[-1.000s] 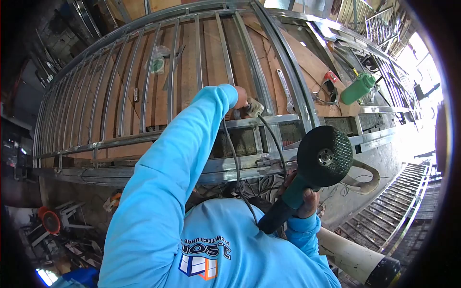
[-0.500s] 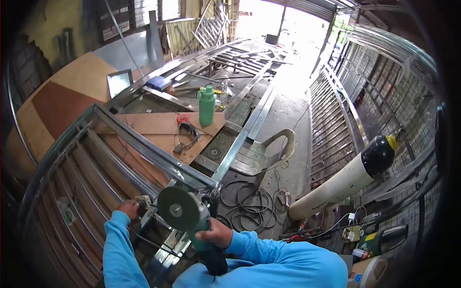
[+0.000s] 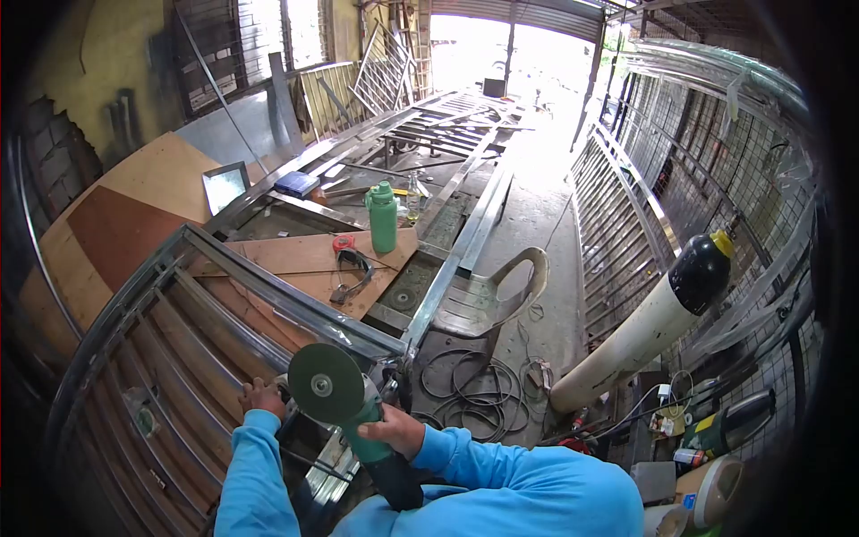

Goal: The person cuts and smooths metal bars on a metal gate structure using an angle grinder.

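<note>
My right hand [image 3: 395,431] is wrapped around the green and black body of an angle grinder [image 3: 369,447]. Its flat disc [image 3: 326,383] faces up toward me and hides part of the metal behind it. My left hand [image 3: 262,399] is beside the disc, fingers curled at a small metal part whose kind is mostly hidden. Under both hands lies a shiny metal frame with parallel bars [image 3: 179,349]. Its long rail [image 3: 295,295] runs from the far left corner to a joint just beyond the grinder.
A green bottle [image 3: 383,219] and a strapped headgear [image 3: 352,273] sit on a brown board [image 3: 277,255]. Ahead is a plastic chair [image 3: 483,295]. Coiled cable [image 3: 474,394] lies on the floor. A gas cylinder [image 3: 635,331] leans at right, near another power tool [image 3: 720,430].
My view has tilted up slightly. My left hand has shifted its hold, with its fingers now reaching forward beside the disc. The grinder stays in my right hand, nearly in place.
</note>
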A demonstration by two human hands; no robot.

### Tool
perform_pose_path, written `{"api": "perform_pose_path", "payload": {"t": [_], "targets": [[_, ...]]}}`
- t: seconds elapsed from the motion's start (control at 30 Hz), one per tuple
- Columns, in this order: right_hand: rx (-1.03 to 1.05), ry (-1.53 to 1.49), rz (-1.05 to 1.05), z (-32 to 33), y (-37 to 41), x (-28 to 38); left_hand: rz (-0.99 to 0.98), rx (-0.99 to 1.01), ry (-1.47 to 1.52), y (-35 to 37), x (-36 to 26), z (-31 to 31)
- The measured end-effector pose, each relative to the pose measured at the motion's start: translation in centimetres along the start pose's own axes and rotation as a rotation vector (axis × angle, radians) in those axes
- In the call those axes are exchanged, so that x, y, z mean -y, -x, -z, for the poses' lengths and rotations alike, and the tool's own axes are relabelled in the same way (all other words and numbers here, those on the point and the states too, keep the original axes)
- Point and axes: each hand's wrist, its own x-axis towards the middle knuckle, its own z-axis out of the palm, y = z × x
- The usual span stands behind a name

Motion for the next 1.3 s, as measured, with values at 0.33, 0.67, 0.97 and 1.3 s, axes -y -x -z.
{"api": "perform_pose_path", "payload": {"t": [0.33, 0.67, 0.97, 1.3], "targets": [[0.074, 0.166, 0.054, -0.9, -0.1, 2.1, -0.204, -0.226, 0.242, 1.8, 6.9, -3.3], [0.26, 0.763, -0.079, -0.3, -6.1, 7.1, -0.001, -0.64, 0.283, 23.4, 21.8, -7.2], [0.658, 1.333, -0.124, -8.8, -16.3, 9.6, 0.533, -0.863, 0.216, 28.7, 21.0, -9.9], [1.188, 1.592, -0.361, -17.0, -18.3, 4.9, 0.681, -0.694, 0.108, 29.2, 20.9, -9.6]]}}
